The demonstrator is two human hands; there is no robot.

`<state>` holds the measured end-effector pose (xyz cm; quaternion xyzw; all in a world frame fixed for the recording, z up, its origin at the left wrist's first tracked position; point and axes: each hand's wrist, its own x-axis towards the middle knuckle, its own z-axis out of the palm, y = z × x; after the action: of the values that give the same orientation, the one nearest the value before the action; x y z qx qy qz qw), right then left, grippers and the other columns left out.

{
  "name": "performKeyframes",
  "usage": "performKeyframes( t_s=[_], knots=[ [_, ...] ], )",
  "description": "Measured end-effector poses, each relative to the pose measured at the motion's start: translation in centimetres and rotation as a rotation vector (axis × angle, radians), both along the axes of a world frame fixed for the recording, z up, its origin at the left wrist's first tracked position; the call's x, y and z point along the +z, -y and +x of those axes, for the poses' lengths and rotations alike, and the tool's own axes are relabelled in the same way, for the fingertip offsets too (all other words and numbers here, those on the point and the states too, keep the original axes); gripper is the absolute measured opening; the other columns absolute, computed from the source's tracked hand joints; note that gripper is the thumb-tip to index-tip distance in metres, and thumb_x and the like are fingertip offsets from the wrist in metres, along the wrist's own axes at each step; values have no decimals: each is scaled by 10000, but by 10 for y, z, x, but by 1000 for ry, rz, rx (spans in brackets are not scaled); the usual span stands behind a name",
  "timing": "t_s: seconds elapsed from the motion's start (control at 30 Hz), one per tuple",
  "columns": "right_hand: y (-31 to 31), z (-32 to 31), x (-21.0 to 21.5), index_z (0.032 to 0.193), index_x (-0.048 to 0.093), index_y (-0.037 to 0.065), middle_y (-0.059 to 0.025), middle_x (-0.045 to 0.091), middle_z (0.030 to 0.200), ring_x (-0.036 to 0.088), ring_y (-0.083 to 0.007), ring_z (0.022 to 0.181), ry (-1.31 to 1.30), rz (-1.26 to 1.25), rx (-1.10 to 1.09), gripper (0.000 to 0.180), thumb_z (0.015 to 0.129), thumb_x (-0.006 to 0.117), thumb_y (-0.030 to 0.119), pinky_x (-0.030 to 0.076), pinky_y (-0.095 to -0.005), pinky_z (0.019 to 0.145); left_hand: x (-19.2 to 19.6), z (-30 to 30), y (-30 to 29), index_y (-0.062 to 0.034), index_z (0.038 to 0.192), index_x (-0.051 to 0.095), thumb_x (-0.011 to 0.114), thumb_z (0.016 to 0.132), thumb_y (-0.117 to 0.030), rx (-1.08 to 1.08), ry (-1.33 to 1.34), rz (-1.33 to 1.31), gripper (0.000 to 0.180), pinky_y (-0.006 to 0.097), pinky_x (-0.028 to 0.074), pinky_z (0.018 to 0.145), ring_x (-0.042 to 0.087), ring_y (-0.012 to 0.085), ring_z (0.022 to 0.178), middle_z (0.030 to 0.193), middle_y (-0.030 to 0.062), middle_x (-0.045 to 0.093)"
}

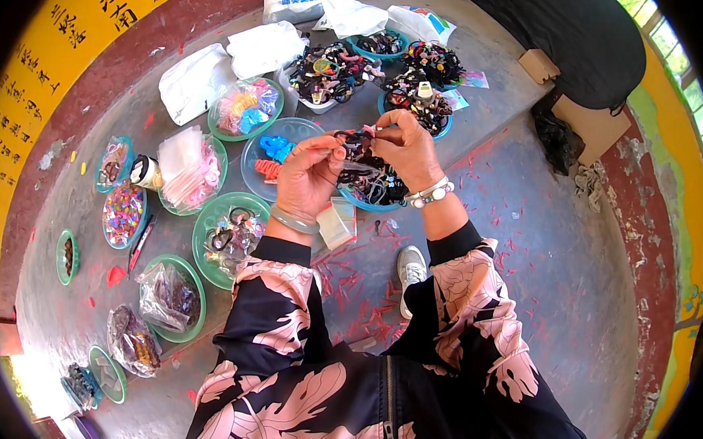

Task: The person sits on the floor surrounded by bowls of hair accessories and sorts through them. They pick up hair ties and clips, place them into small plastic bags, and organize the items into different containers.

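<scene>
My left hand (309,175), a jade-like bangle at its wrist, pinches the left side of a small dark hair tie (356,144). My right hand (409,149), wearing a beaded bracelet, grips the other side with thumb and forefinger, where a small pinkish piece shows. Fingers partly hide the hair tie. Beneath the hands sits a blue bowl (378,206) of dark hair ties and clear plastic. Left of it, a clear bowl (253,151) holds blue and orange coiled bands. A white card stack (337,225) lies just below my left hand.
More hair ties fill a white tub (320,105) and a blue bowl (447,130) at the back. Green bowls (197,323) of accessories stand at the left. White bags (192,85) lie behind them. Red scraps (348,277) litter the floor near my shoe (411,273).
</scene>
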<state>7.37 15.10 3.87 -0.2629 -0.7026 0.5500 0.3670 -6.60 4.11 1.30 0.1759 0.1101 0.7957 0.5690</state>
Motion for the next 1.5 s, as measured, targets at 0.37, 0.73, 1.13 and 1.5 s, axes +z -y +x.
performKeyframes(
  t_s=[0.37, 0.73, 1.13, 1.5],
  knots=[
    [11, 0, 7, 779, 618, 50, -112, 630, 703, 624, -222, 635, 304, 519, -275, 105, 682, 618, 92, 484, -301, 594, 3, 3, 0, 109, 875, 582, 516, 723, 49, 13, 20, -58, 176, 231, 469, 624, 551, 202, 761, 942, 173, 561],
    [-3, 9, 5, 766, 622, -4, -47, 617, 681, 596, -125, 595, -67, -472, 11, 82, 738, 623, 73, 462, -230, 503, 2, 2, 0, 100, 888, 591, 498, 742, 34, 12, -53, -90, 186, 242, 494, 661, 592, 205, 744, 907, 165, 596],
    [-8, 13, 5, 773, 595, 39, -34, 597, 735, 549, -105, 600, -329, -720, 227, 22, 784, 578, 46, 436, -209, 546, 11, 9, 2, 81, 955, 596, 447, 769, 7, -2, -380, -136, 250, 229, 481, 686, 590, 146, 747, 898, 125, 625],
    [-4, 5, 2, 802, 602, -12, -8, 570, 656, 521, -62, 587, 28, -203, 9, 64, 771, 589, 42, 421, -205, 539, 8, 17, -2, 41, 940, 620, 428, 779, 7, -44, -636, -249, 253, 216, 435, 619, 544, 106, 680, 849, 68, 617]
  ],
)
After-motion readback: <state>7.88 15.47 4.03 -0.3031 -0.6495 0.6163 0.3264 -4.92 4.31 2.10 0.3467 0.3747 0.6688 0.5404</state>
